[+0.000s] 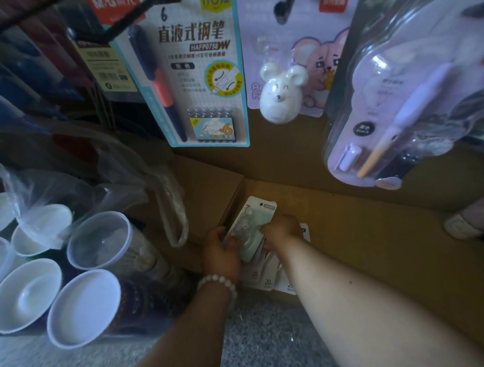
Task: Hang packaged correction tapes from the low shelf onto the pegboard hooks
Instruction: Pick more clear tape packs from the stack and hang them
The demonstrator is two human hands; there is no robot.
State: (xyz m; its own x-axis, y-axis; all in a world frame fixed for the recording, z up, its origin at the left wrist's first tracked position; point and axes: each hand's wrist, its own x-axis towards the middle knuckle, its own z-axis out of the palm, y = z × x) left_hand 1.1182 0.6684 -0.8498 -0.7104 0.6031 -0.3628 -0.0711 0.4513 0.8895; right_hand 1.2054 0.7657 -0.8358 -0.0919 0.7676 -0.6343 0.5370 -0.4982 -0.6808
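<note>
A pale green correction tape pack (251, 225) is held above the low cardboard shelf (372, 230), its hang hole pointing away from me. My left hand (221, 253), with a bead bracelet at the wrist, grips the pack's left lower edge. My right hand (281, 229) grips its right side from above. Under them lies a stack of more white packs (267, 278) marked "20". Overhead hang carded goods: a mouse-shaped correction tape card (284, 88), a fountain pen card (196, 70) and a lilac blister pack (399, 107). The pegboard hooks themselves are mostly hidden.
Stacked white cups with lids (56, 286) and a plastic bag (68, 187) stand at the left. A black wire rack (76, 15) juts out at top left. Grey speckled floor (270, 345) lies below the shelf. A shoe (463, 226) shows at the right edge.
</note>
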